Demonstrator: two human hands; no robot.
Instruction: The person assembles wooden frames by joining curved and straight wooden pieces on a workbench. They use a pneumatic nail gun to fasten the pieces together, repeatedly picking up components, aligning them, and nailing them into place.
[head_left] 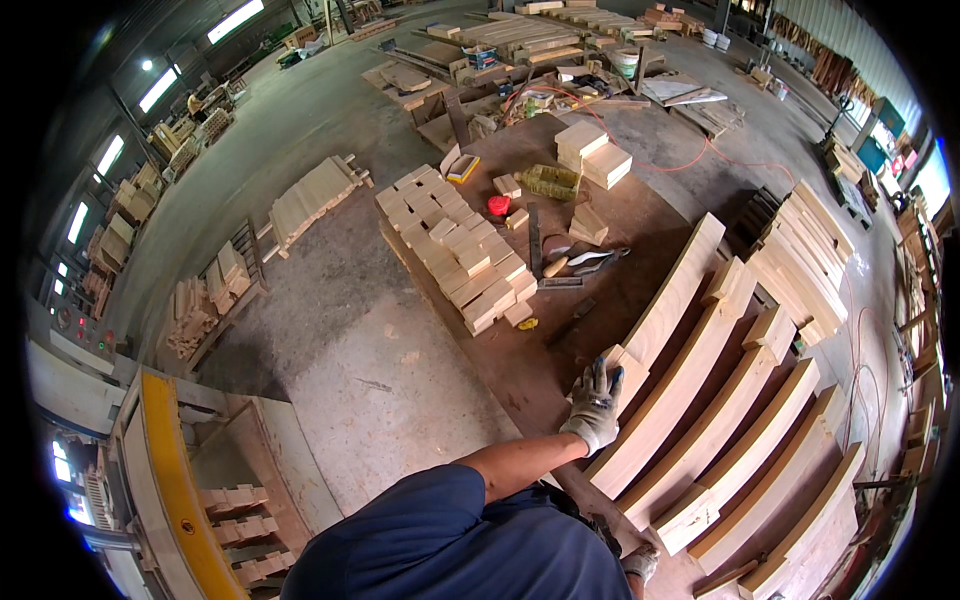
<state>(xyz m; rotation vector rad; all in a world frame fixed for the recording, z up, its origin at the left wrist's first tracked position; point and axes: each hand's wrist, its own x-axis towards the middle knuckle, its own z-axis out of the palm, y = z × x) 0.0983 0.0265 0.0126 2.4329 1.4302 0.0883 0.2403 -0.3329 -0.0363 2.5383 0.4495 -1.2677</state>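
My left hand (597, 408), in a pale work glove with dark fingertips, lies with its fingers stretched out on a small wooden block (628, 374). The block sits by the near end of a flat pale board (680, 290) on the brown worktable. To the right, several curved wooden rails (668, 405) lie side by side, some with small blocks at their ends. Low in the view, my right hand (640, 562), also gloved, is close to my body beside the near ends of the rails. Its fingers are mostly hidden.
Stacked wooden blocks (455, 245) cover the table's left part. Beyond my left hand lie a hand plane (598, 260), a metal square (560, 283), a red item (499, 205) and a yellow-green tray (550, 182). More boards (800, 265) are piled at far right. A yellow-edged machine (180, 490) stands left.
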